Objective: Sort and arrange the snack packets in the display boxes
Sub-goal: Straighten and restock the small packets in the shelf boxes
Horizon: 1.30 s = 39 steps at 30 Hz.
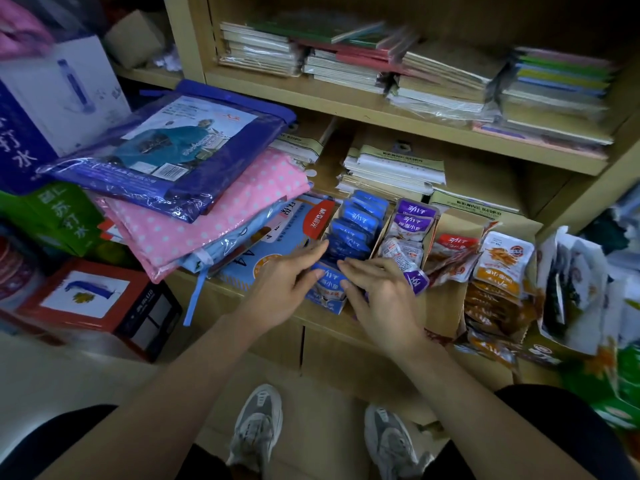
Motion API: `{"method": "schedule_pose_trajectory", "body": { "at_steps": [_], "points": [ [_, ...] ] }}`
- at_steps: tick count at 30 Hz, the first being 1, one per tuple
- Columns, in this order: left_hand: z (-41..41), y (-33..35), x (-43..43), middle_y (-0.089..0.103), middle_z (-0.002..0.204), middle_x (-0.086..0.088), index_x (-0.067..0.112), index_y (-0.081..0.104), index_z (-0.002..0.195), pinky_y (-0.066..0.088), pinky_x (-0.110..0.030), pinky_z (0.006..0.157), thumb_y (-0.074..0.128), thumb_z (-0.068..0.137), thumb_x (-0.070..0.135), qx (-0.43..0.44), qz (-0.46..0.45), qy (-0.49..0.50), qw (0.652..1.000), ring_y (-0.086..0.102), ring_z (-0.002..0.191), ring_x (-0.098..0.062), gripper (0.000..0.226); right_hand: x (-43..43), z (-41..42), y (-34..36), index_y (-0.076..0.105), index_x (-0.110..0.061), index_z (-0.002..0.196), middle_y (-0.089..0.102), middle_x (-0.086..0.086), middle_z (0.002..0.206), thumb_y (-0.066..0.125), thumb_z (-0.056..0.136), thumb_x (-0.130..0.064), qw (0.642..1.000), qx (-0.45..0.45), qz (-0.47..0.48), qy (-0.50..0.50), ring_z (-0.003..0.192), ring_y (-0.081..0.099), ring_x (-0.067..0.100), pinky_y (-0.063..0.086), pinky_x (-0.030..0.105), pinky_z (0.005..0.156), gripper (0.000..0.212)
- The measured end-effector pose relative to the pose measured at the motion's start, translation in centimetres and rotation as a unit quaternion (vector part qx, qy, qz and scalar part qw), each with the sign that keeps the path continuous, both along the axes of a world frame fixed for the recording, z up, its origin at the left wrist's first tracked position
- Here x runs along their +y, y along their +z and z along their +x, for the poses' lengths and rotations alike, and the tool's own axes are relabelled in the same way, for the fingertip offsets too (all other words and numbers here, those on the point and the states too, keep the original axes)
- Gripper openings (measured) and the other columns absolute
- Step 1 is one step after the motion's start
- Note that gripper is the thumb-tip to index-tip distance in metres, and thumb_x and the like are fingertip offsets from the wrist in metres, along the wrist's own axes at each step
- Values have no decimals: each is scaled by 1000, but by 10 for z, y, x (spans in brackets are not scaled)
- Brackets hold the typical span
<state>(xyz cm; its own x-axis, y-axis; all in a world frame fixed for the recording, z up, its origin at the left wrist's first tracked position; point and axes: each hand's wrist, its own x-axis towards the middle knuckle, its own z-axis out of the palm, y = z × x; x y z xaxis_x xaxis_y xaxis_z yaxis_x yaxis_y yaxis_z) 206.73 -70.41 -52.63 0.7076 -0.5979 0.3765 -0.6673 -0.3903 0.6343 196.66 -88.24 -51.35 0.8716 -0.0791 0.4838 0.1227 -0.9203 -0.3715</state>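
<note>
On the shelf ledge stands a display box holding a row of several blue snack packets. My left hand lies with straight fingers against the left side of the blue row. My right hand rests flat over the front of that box, fingers pointing left onto the front blue packet. Right of it a second box holds purple and white packets. Further right lie red packets and orange packets in cardboard boxes.
Folded raincoat packs, pink dotted and blue, are stacked left of the boxes. Notebook stacks fill the shelves behind. A red carton sits on the floor at left, loose bags at right.
</note>
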Motion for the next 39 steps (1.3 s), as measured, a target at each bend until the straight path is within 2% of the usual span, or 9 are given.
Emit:
{"method": "schedule_pose_trajectory", "body": {
  "at_steps": [3,6,9,12,16,19,26,33,39],
  "points": [
    [4,-4,1,53,148,-4,16,50,148,46,-37,110,61,101,21,-25,24,-17,999,50,136,-12,49,-1,-2,-1,60,-15,138,63,0,136,67,96,-26,997,12,68,-22,126,54,18,47,37,107,45],
    [7,-4,2,58,144,2,24,43,152,51,-36,104,65,99,23,9,30,2,1000,60,122,-5,58,-2,-1,4,26,-12,158,30,1,163,62,95,-45,985,102,124,-66,151,23,16,19,27,120,80],
    [-3,1,-7,43,156,3,28,12,161,39,-29,113,61,100,29,161,6,-14,987,45,140,-12,78,3,0,-1,-13,-11,158,-14,5,167,35,98,-66,968,241,27,-56,153,-17,19,-9,33,123,94],
    [-1,-3,-11,30,163,-12,27,13,161,32,-39,121,57,99,35,231,-5,-24,973,28,151,-26,76,7,2,-6,-27,-14,152,-33,3,159,8,94,-71,958,274,-60,-63,148,-32,23,-11,44,125,88],
    [0,6,-7,28,164,3,33,26,157,27,-42,124,63,88,61,265,-19,-26,964,27,150,-8,83,-4,1,1,-9,-23,160,-15,-6,167,17,96,-72,962,270,-13,-38,154,-18,21,-9,40,123,85],
    [-1,10,-10,44,151,20,40,34,149,37,-22,115,59,96,43,214,-53,-24,975,41,134,13,59,-11,3,12,2,-28,161,2,-12,168,26,84,-85,969,240,62,-23,154,-2,14,3,42,122,99],
    [8,-7,-13,14,165,17,30,19,157,12,-34,128,44,108,28,199,16,-71,977,9,152,3,55,-30,27,17,-4,-24,161,-10,-7,168,44,99,-60,973,224,35,-34,154,-13,14,-7,42,124,86],
    [7,9,-4,34,157,25,35,32,156,31,-36,122,56,99,42,231,-43,-43,971,31,144,6,63,-42,24,27,16,-23,161,20,-4,166,61,99,-34,978,175,113,-21,154,14,18,17,43,125,78],
    [3,29,19,65,132,16,33,70,127,46,-46,107,66,85,51,80,0,-74,994,57,126,-4,46,-70,1,38,60,-22,137,56,0,143,71,92,-15,983,147,107,-14,138,45,18,38,45,115,46]
  ]
}}
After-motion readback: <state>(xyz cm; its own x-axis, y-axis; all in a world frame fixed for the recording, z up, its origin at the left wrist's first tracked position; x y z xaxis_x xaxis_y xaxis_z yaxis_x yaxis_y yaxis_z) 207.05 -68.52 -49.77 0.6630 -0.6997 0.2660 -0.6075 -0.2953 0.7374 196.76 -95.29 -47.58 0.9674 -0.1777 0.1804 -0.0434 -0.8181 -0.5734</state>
